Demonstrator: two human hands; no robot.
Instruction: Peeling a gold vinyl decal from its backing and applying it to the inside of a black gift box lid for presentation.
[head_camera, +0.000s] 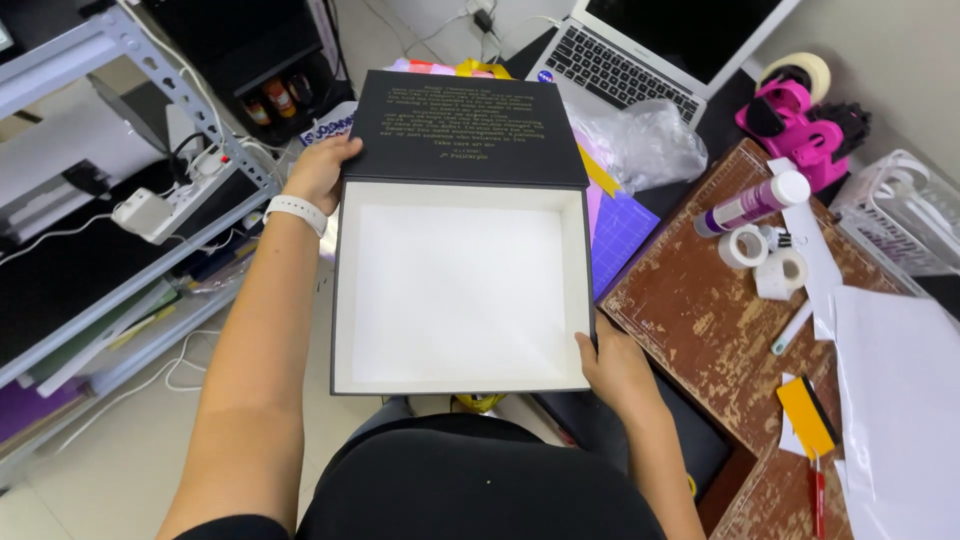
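Observation:
A black box (460, 385) with a white, empty inside is held open over my lap. Its hinged black lid (468, 130), printed with gold text, stands folded back at the far side. My left hand (322, 170) grips the lid's far left corner; a white band is on that wrist. My right hand (615, 365) holds the box's near right corner, thumb on the rim.
A worn brown desk (700, 320) on the right carries a glue stick (752, 203), tape rolls (765, 258), a pink tape dispenser (800, 120), white paper (900, 400) and a yellow card (806, 415). A laptop (640, 50) sits beyond. Metal shelving (110, 250) with cables stands left.

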